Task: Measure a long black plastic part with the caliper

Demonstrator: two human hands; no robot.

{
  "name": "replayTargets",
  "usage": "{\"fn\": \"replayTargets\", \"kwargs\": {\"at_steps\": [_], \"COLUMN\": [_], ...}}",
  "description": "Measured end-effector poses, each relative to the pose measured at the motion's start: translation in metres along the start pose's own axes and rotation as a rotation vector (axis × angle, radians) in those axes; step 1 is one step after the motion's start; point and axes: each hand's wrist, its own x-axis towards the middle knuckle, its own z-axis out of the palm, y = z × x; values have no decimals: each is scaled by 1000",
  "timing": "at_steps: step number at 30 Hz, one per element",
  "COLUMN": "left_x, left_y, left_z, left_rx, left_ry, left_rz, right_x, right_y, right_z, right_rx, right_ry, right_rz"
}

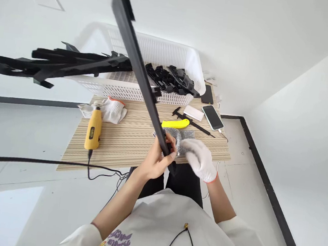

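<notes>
We held the long black strip (135,60) near its lower end in our bare left hand (155,161), grip closed round it, so it rose steeply over the bench (126,142) and the white basket (188,62). Our gloved right hand (199,158) rested on the grey pad (184,135), its grip unclear through blur. We judged this a finishing pass on the strip; next came bringing pad and edge together steadily.
</notes>
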Motion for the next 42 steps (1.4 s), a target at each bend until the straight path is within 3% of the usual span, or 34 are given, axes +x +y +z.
{"fn": "replayTargets", "kwargs": {"at_steps": [2, 3, 5, 8, 10, 19, 26, 37, 39, 42], "left_x": [2, 2, 0, -7, -11, -15, -20, -21, -21, -22], "left_y": [3, 4, 7, 7, 6, 10, 5, 4, 5, 5], "left_z": [0, -1, -4, -10, -13, -25, -31, -34, -35, -37], "left_rx": [-94, -144, -219, -254, -263, -274, -286, -273, -272, -278], "left_ry": [41, 62, 84, 76, 81, 181, 246, 308, 317, 336], "left_rz": [32, 38, 14, -68, -100, -187, -210, -246, -248, -249], "right_x": [16, 27, 51, 81, 95, 127, 139, 138, 133, 120], "right_y": [9, 17, 32, 47, 50, 52, 47, 38, 30, 13], "right_z": [-4, -7, -12, -11, -7, -6, -5, 9, 12, 14], "right_rx": [-240, -368, -523, -653, -692, -691, -674, -582, -585, -664], "right_ry": [125, 124, 0, -267, -370, -441, -482, -513, -481, -295], "right_rz": [202, 300, 381, 423, 432, 486, 436, 547, 539, 481]}}
